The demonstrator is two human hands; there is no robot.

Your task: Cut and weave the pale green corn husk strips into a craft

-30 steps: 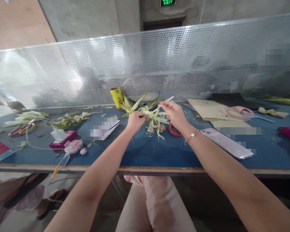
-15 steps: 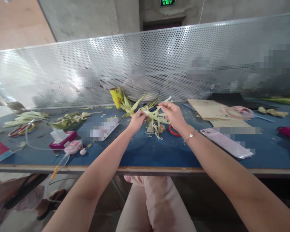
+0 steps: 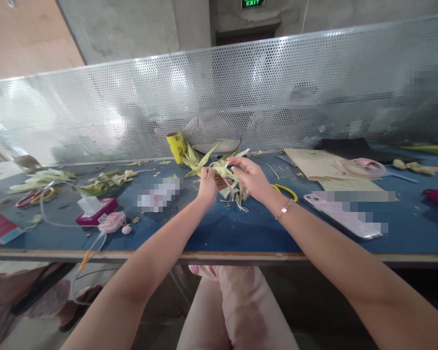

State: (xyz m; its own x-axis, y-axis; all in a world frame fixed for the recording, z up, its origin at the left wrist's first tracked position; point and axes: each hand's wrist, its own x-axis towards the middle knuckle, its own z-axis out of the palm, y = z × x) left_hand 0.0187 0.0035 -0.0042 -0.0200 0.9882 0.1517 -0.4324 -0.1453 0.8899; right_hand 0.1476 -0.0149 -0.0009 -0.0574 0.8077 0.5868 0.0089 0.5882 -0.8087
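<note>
Pale green corn husk strips are bunched between my two hands above the table. My left hand is closed around the base of the bunch. My right hand, with curved fingers, grips the strips from the right side. Below the hands lie dry, curled husk shreds. A yellow scissors handle shows beside my right wrist, the rest being hidden. Behind my left hand are more green husk leaves near a yellow printed tube.
A phone lies right of my right forearm, and a partly blurred flat device left of my left hand. Brown paper sheets carry a pink tape roll. At left are a power strip, scissors and husk piles. A perforated metal screen stands behind.
Both hands have shifted, the right one leftward and closer to the left. The husk strips are gathered more tightly. A red ring seen by the right hand is now hidden, and a yellow handle shows.
</note>
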